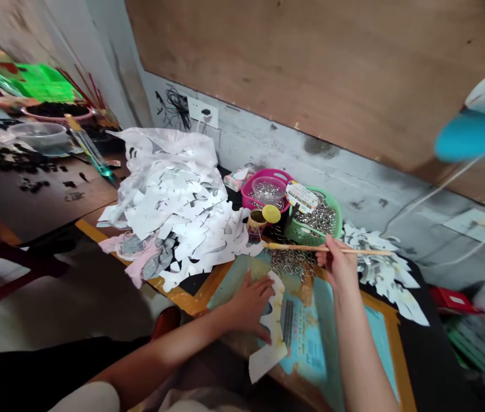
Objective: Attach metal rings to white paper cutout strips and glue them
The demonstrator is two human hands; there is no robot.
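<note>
Two hands: both are above a printed blue and yellow board (306,337), and the forearms come in from the bottom of the view.
Left hand (248,306): it lies flat and presses down, with the fingers a little spread, on a white cut paper piece (274,326) that rests on the board. It pinches nothing.
Right hand (339,266): it is raised at the wrist, and the fingers are pressed together, pinching a thin bamboo stick (328,249).
Stick position: it lies nearly level across the view, with one end pointing left, above a pile of metal rings (291,263).
Near the stick: a green plastic basket (311,226) holds more rings, and a pink plastic basket (263,189) stands behind it.
Left of the hands: a large heap of white paper scraps (169,200) lies on the table.
</note>
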